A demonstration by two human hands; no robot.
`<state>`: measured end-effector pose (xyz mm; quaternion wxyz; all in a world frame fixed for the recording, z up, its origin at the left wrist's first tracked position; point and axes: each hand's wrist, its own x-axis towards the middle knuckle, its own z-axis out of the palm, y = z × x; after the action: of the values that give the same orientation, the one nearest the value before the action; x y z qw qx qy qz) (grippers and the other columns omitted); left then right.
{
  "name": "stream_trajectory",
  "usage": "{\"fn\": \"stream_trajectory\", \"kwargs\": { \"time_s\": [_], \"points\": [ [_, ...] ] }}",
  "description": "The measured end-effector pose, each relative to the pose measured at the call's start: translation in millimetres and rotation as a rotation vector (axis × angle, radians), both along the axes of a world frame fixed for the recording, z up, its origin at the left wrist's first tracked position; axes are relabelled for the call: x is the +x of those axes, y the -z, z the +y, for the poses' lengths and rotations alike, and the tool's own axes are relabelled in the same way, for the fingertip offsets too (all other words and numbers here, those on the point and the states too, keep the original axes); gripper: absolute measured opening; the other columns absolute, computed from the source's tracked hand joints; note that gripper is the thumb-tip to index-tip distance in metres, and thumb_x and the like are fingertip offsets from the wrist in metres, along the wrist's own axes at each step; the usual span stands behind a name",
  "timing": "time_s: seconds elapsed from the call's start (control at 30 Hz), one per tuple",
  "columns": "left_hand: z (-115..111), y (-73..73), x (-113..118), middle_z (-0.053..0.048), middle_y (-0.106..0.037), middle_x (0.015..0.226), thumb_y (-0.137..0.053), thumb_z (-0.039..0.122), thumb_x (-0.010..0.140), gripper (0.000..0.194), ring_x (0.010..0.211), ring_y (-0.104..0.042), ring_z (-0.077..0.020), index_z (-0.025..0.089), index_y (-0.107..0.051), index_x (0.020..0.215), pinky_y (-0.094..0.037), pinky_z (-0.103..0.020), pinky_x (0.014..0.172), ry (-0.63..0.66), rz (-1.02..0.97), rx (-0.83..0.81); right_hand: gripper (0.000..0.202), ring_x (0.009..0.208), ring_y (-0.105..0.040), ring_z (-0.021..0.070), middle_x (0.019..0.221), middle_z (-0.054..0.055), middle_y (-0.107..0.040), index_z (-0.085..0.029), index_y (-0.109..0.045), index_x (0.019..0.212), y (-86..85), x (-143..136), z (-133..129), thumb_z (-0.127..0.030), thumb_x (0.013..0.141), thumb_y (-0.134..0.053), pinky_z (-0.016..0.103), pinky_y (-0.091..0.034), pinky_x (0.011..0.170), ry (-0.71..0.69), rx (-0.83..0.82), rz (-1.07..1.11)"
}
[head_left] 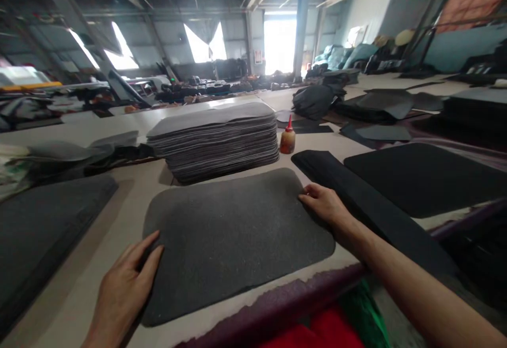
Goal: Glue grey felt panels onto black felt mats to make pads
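A dark grey rounded rectangular sheet (237,232), felt-like or foam-like, lies flat in front of me near the table's edge. At its left edge is my left hand (124,284), index finger and thumb stretched out and apart, their tips touching the sheet. My right hand (322,205) has its fingers closed on the sheet's right edge near the far corner; the fingertips are partly hidden. Just behind stands a tall stack of similar grey sheets (217,142). Beside that stack is a small bottle (288,141) of amber liquid with a red nozzle.
A long dark folded strip (356,205) lies to the right, with a black sheet (428,176) beyond it. Thick dark sheets (47,226) are piled at the left. Purple covering (285,300) edges the table, above red cloth (317,332). Dark bundled material (315,101) sits farther back.
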<state>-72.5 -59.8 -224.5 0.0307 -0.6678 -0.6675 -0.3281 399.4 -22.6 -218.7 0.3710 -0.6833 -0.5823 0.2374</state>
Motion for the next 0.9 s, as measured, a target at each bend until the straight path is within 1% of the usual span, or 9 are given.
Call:
{"fn": "stream_trajectory", "kwargs": {
  "time_s": [0.1,0.23,0.33,0.43,0.63,0.77,0.9],
  "points": [
    [0.2,-1.0,2.8,-0.005,-0.071,0.120,-0.049,0.062,0.086,0.050,0.110,-0.067,-0.0320,0.029,-0.069,0.118,-0.054,-0.047,0.097,-0.004,-0.020,-0.040,0.022,0.067,-0.059,0.0165,0.071,0.000,-0.065,-0.021,-0.064,0.079,0.4,1.5,0.7,-0.043,0.081,-0.063,0.025,-0.040,0.059,-0.002,0.014,-0.036],
    [0.3,-2.8,5.1,-0.005,-0.071,0.119,-0.050,0.060,0.084,0.050,0.108,-0.067,-0.0298,0.027,-0.069,0.117,-0.054,-0.042,0.096,0.000,-0.020,-0.079,0.024,0.066,-0.059,0.0161,0.073,-0.001,-0.066,-0.021,-0.065,0.084,4.2,4.5,2.6,-0.044,0.082,-0.062,0.025,-0.040,0.059,-0.007,0.022,-0.083],
    [0.6,-3.0,4.9,-0.005,-0.070,0.120,-0.049,0.059,0.084,0.051,0.109,-0.067,-0.0292,0.026,-0.068,0.119,-0.053,-0.041,0.097,0.007,-0.021,-0.105,0.023,0.068,-0.061,0.0165,0.074,0.000,-0.067,-0.021,-0.065,0.087,5.5,4.8,2.2,-0.043,0.084,-0.061,0.025,-0.041,0.061,-0.013,0.020,-0.136],
    [1.2,-3.4,5.3,-0.006,-0.069,0.123,-0.049,0.060,0.084,0.052,0.112,-0.065,-0.0298,0.027,-0.067,0.120,-0.052,-0.041,0.097,-0.003,-0.029,-0.123,0.021,0.073,-0.062,0.0179,0.078,0.001,-0.068,-0.021,-0.067,0.092,3.3,3.2,-0.2,-0.040,0.085,-0.061,0.027,-0.040,0.065,-0.008,0.007,-0.211],
    [2.0,-5.0,6.2,-0.005,-0.071,0.121,-0.053,0.060,0.083,0.051,0.111,-0.066,-0.0302,0.027,-0.069,0.118,-0.052,-0.042,0.099,-0.010,-0.096,-0.137,0.021,0.078,-0.064,0.0219,0.084,0.004,-0.070,-0.021,-0.066,0.102,-3.2,-1.4,-4.7,-0.037,0.088,-0.062,0.029,-0.039,0.066,-0.005,-0.039,-0.341],
    [1.3,-2.5,4.1,-0.005,-0.071,0.119,-0.053,0.061,0.083,0.049,0.108,-0.067,-0.0289,0.028,-0.071,0.114,-0.054,-0.039,0.095,0.018,-0.145,-0.136,0.029,0.081,-0.065,0.0224,0.087,0.003,-0.070,-0.021,-0.061,0.112,-3.1,-1.0,-6.0,-0.041,0.092,-0.061,0.030,-0.040,0.068,0.009,-0.085,-0.427],
    [1.9,0.5,2.7,-0.004,-0.072,0.116,-0.055,0.062,0.082,0.047,0.104,-0.068,-0.0284,0.029,-0.071,0.112,-0.054,-0.039,0.092,0.026,-0.178,-0.133,0.039,0.086,-0.066,0.0237,0.094,0.004,-0.070,-0.020,-0.056,0.121,-1.5,0.7,-6.1,-0.046,0.093,-0.059,0.032,-0.042,0.071,0.038,-0.122,-0.452]
  ]
}}
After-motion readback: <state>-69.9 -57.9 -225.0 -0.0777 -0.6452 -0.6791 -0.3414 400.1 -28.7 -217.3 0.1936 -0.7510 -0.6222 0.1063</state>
